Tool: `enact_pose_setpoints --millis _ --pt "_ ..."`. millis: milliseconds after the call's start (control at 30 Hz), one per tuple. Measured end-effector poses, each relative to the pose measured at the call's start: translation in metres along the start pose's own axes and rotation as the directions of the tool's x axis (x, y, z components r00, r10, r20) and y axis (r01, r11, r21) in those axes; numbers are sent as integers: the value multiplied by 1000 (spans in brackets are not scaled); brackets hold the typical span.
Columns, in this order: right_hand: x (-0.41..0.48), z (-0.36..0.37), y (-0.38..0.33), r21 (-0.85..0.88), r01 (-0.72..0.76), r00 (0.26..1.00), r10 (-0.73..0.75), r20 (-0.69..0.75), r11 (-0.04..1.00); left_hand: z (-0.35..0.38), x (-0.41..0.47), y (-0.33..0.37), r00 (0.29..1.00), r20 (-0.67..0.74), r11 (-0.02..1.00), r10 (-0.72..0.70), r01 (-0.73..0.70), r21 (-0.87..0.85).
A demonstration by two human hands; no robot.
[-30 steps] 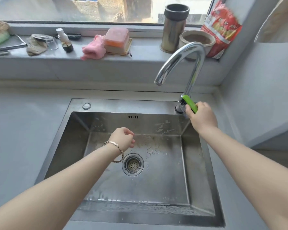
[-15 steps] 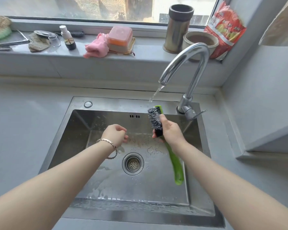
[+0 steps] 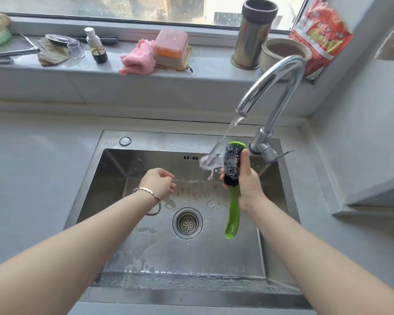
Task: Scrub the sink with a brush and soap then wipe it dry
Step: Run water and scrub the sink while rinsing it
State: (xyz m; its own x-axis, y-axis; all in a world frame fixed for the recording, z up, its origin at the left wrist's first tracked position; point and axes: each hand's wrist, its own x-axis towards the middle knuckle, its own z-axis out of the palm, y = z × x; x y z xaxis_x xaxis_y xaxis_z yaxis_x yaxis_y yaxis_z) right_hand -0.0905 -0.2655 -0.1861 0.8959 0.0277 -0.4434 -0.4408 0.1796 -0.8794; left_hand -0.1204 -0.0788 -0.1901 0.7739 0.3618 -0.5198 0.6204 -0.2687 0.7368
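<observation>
A steel sink is set into a grey counter, with a round strainer drain in its wet floor. My right hand grips a green-handled brush by its head, black bristles facing left, handle pointing down. Water streams from the chrome tap and splashes against the bristles. My left hand, with a bracelet on the wrist, hovers over the basin with fingers loosely curled and nothing in it.
The window sill holds a pink cloth, an orange-lidded box, a small bottle, a metal cylinder, a ceramic pot and a red packet. A grey wall ledge juts out at right.
My right hand left the tap lever and brought the brush up under the spout. Water began running and now hits the bristles. My left hand barely moved.
</observation>
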Motion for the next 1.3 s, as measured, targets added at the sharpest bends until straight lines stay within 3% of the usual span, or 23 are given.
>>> enact_pose_setpoints --millis 100,267,500,767,833,900,1000,1067,1167,1233,1300 --pt "5 -34 1 -253 92 961 -152 -230 963 11 8 3 998 33 996 53 -56 77" --pt "33 -67 -1 -391 78 891 -240 -385 917 27 15 0 989 75 957 130 -145 253" --pt "59 -59 -13 -457 81 835 -311 -454 886 24 25 -2 984 69 930 164 -178 321" --pt "56 -45 -27 -675 71 843 -405 -352 735 22 42 -10 977 69 893 203 -214 397" --pt "48 -47 -15 -761 41 880 -384 -279 648 27 52 -16 963 78 854 258 -265 448" --pt "42 -50 1 -849 -83 954 -206 -219 522 31 64 -23 931 87 790 355 -349 504" --pt "38 -57 19 -929 -198 980 73 -184 314 39 88 -31 755 120 543 645 -562 624" --pt "40 -64 26 -979 -166 985 57 -161 115 46 109 -38 620 166 357 767 -627 693" --pt "52 -77 29 -935 -116 993 -33 -111 -337 57 138 -43 495 230 182 838 -651 737" --pt "64 -79 27 -853 -143 988 -22 -152 -503 64 153 -44 454 263 124 851 -661 740" --pt "81 -82 31 -769 -110 992 -114 -49 -629 73 167 -46 446 300 74 843 -649 757"
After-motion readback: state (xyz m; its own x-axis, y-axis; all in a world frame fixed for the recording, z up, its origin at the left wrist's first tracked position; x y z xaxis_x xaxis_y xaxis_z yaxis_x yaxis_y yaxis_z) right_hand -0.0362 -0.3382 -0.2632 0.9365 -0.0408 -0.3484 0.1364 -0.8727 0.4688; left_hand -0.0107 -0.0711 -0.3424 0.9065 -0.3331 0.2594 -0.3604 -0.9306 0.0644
